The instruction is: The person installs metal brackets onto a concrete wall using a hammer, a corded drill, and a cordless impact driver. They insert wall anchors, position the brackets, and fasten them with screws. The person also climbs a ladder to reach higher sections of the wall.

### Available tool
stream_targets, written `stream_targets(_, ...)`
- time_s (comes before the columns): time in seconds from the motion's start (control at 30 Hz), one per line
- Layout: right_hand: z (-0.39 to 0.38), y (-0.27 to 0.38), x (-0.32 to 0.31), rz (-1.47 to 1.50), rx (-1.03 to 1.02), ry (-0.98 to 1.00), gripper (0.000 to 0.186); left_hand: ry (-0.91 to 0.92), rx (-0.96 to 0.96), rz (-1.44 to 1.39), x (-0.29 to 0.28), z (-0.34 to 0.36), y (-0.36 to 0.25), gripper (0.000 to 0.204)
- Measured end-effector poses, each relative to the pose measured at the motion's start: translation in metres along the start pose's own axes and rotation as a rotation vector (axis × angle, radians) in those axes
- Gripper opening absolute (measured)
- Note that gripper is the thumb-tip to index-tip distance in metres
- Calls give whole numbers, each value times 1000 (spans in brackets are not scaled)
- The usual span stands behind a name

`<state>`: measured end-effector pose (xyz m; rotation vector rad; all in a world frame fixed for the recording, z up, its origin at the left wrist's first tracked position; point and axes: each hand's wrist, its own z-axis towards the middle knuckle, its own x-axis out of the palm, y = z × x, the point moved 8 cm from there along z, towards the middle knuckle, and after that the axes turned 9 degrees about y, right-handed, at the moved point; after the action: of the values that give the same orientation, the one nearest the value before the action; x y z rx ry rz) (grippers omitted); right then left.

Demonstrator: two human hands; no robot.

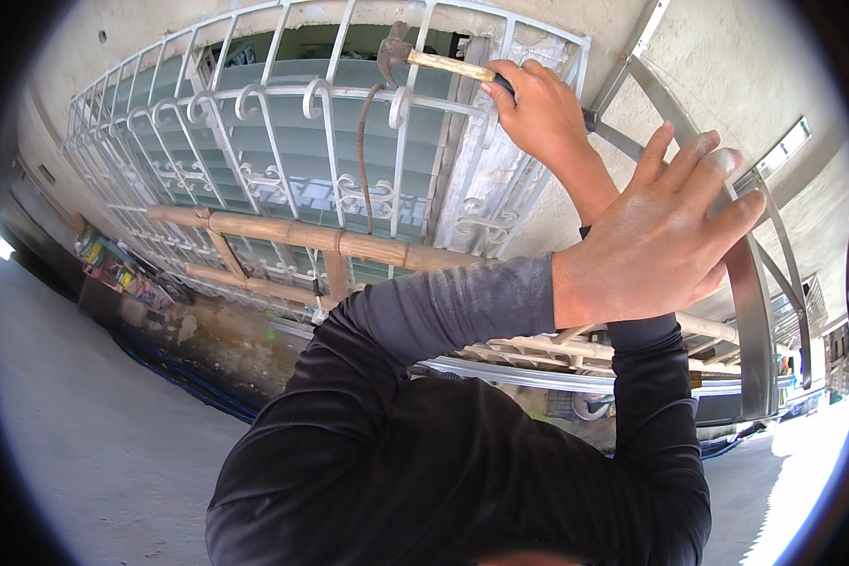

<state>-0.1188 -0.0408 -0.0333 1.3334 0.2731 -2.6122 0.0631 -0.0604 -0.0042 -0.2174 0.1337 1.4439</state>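
My right hand (540,111) is closed round the dark grip of a claw hammer (451,65) with a pale wooden handle. Its rusty head is raised in front of the white window grille (321,94). A bent rusty rod (362,156) hangs just below the head; whether they touch I cannot tell. Crossing over my right forearm, my left hand (656,226) has dusty, spread fingers. It lies in front of a flat, curved metal bar (753,321), part of a metal frame on the right; contact between palm and bar is hidden.
Bamboo poles (292,229) run across below the grille, joined by short wooden pieces. Louvred window panes (283,156) sit behind the bars. Long metal rails (500,374) lie under the poles. Blue cables (184,377) run along the wall's foot, near a cluttered ledge (123,274).
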Motion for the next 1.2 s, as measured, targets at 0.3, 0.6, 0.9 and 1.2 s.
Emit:
stream_targets(0.3, -12, -9, 18, 19, -14, 246, 41, 52, 0, 9, -2, -6, 2, 68)
stream_targets(0.6, -32, 6, -18, -105, -131, -14, 51, 140, -143, -82, -52, -67, 11, 63)
stream_targets(0.9, -221, 66, 16, 650, -524, 33, 30, -153, -822, 89, -176, -276, 69, 13)
stream_targets(1.2, -446, 31, 217, 805, 532, 903, 17, -19, -1683, -83, -180, -535, 55, 21)
